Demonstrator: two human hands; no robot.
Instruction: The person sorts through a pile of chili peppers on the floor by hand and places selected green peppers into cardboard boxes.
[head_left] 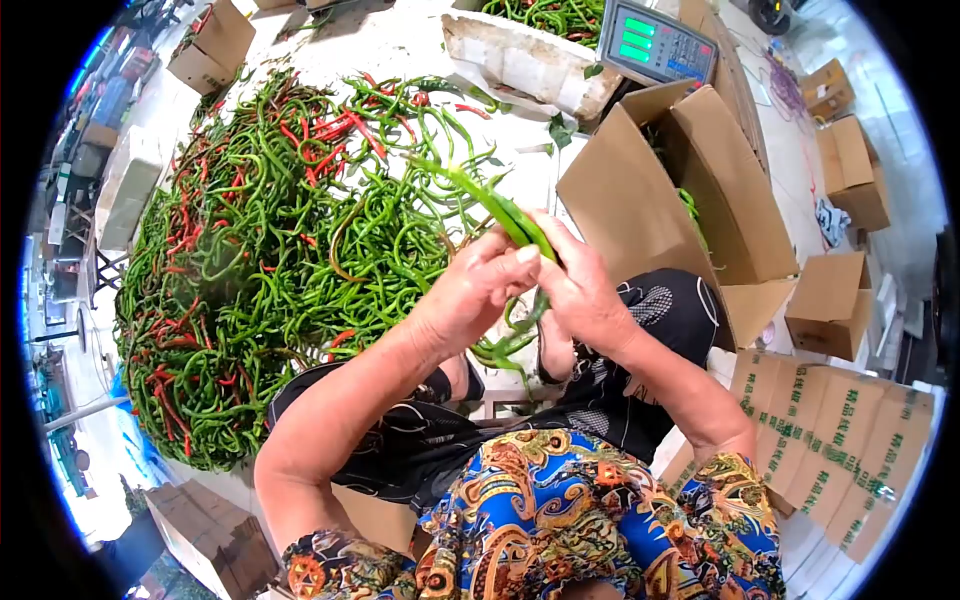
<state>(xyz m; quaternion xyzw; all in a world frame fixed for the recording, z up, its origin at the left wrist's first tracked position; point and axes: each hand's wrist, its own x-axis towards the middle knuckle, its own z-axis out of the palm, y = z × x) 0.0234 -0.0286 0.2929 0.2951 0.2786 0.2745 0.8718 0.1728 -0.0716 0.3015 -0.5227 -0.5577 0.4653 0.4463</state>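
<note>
A small bunch of long green chili peppers [500, 208] is held in front of my knees, its tips pointing up and left over the pile. My right hand [583, 283] is closed around the bunch from the right side. Against its lower left side, my left hand [478, 282] has its fingers curled and its thumb pressed on the peppers. More green peppers hang below the hands, partly hidden by them. A large pile of green chili peppers [290, 250], mixed with red ones [325, 140], spreads over the floor beyond my left arm.
Right of my hands stands an open cardboard box [630, 180] with green peppers inside. Behind it are a digital scale [660, 45] and a worn white foam box [530, 60]. Printed flattened cardboard [830, 440] lies at lower right. More cardboard boxes [850, 170] stand along the right.
</note>
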